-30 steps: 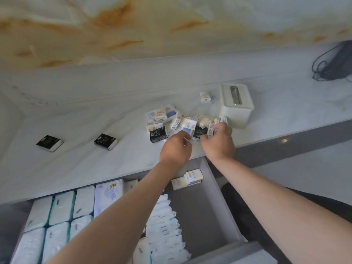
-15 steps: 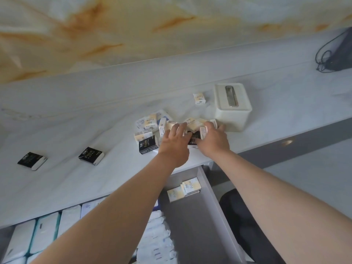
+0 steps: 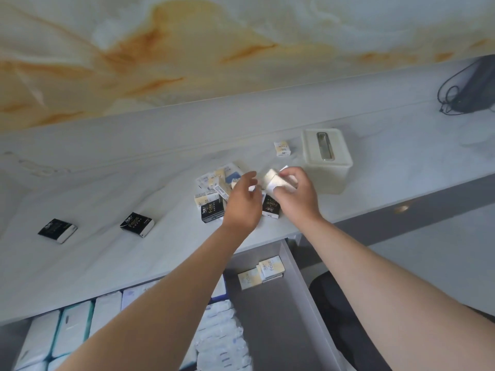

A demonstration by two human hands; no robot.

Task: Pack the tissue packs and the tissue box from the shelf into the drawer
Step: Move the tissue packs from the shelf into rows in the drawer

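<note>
At the far left of the white marble shelf [image 3: 107, 263] lies a flat black tissue pack with a white edge [image 3: 57, 230]. Well to its right is a second black tissue pack [image 3: 137, 224], and both lie apart from everything else. Below the shelf's front edge the grey drawer [image 3: 278, 330] stands open, its left part filled with rows of white soft tissue bundles [image 3: 69, 328] side by side.

Near the middle of the shelf is a loose heap of small cream, white and black tissue packs [image 3: 214, 183]. The left hand [image 3: 242, 202] hovers over the heap's right edge, fingers loosely spread and slightly bent, with nothing visibly held. Just beside it, the right hand [image 3: 294, 194] has its fingers and thumb curled round a cream and white tissue pack [image 3: 272, 180], raised above the shelf. Whether a second pack sits behind it in the grip cannot be told.

Under the two hands a black pack with gold print [image 3: 271, 207] lies near the shelf's front edge. At the back of the drawer's right part lie two cream packs [image 3: 261, 271], one overlapping the other. Behind the right hand a lone small cream pack [image 3: 282, 148] lies just left of the white square tissue box with a slot in its lid [image 3: 325, 162], which stands upright on the shelf. At the far right a black device with a looped cable [image 3: 471, 87] rests by the pale marble wall with orange veins [image 3: 187, 49]
</note>
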